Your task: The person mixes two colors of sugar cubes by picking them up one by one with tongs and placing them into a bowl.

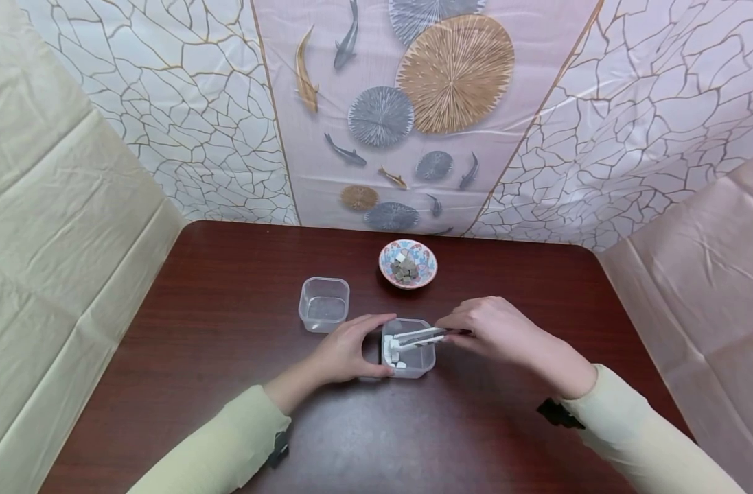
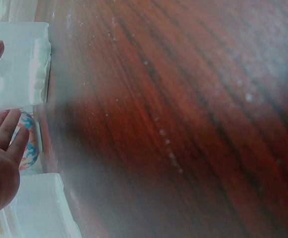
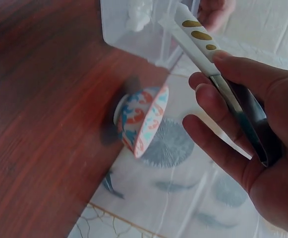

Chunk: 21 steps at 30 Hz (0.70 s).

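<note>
My left hand [image 1: 348,348] spans the near side of a clear plastic container [image 1: 427,363], thumb at the front and fingers at the back. Small white blocks [image 1: 388,351] lie along its left side. In my right hand [image 1: 496,329] I hold tongs [image 3: 201,47] between thumb and fingers. The tongs' white tips, with brown ovals on them in the right wrist view, reach into the container by the blocks. Whether they grip a block I cannot tell. The left wrist view shows the container [image 2: 17,74] beside my thumb.
A second clear container [image 1: 324,324] stands to the left, with nothing seen in it. Behind is a patterned bowl [image 1: 430,264] holding several grey-brown pieces [image 1: 407,272] and a white one. A patterned cloth [image 1: 376,178] hangs at the dark wooden table's [image 1: 240,295] back edge.
</note>
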### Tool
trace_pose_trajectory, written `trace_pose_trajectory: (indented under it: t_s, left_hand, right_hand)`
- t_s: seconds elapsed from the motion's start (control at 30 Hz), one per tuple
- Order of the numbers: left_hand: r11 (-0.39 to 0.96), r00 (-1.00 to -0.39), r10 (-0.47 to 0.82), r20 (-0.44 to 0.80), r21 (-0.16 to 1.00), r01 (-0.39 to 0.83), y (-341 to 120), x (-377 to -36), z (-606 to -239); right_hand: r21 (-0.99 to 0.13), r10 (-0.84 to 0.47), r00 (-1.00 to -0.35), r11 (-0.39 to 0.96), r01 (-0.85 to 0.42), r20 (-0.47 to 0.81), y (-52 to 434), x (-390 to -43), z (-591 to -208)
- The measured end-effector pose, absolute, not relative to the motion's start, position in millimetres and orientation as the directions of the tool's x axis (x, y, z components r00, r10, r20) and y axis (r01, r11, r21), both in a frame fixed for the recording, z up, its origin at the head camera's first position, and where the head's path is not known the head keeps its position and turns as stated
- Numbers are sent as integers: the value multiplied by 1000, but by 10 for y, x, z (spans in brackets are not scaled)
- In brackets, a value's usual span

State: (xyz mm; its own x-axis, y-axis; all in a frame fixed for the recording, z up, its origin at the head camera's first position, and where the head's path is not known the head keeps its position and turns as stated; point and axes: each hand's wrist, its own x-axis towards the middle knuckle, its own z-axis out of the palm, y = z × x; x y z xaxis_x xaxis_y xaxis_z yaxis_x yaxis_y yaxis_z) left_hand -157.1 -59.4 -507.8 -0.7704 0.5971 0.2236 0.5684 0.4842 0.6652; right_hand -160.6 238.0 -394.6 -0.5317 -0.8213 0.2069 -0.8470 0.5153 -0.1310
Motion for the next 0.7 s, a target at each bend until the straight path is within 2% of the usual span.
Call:
trace_pose_trajectory:
  t_s: [0.27, 0.6, 0.7]
  left_hand:
    - [487, -775, 599, 200, 678, 551, -594, -1570, -5071]
    - [486, -777, 597, 199, 681, 547, -594, -1557, -5069]
    - [465, -775, 590, 227, 689, 556, -591, -1613, -5231]
  right_hand:
    - [-132, -788, -536, 523, -842, 303, 2601, -1586, -3806]
    - [-111, -732, -573, 578, -809, 369, 2761, -1719, -3643]
    - [-93, -719, -585, 599, -795, 374, 2755, -1808, -3595]
